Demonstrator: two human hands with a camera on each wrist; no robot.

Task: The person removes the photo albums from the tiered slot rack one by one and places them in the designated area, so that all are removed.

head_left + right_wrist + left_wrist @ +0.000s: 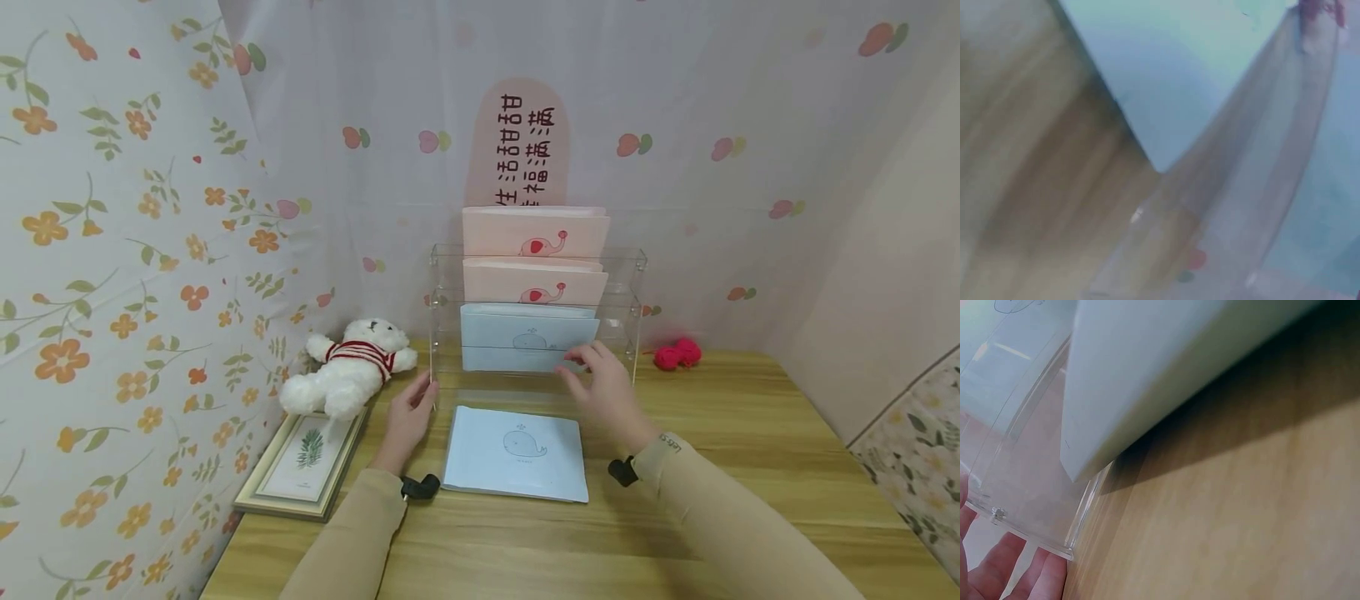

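A clear acrylic rack (622,312) stands against the back wall, its tiers holding two pink paper packets with elephants and a blue packet (487,337) with a whale. My left hand (407,417) holds the rack's left side; in the left wrist view its fingers (997,565) lie behind the clear panel. In front of the blue packet's lower right corner is my right hand (607,392), thumb and fingers parted; whether it touches is unclear. Another blue whale packet (517,454) lies flat on the table between my forearms. The right hand is out of the blurred right wrist view.
To the left, a white teddy bear (341,375) in a striped top leans over a framed leaf print (300,458). A small red fuzzy object (677,354) sits right of the rack. Patterned cloth hangs behind and at the left of the wooden table (720,467).
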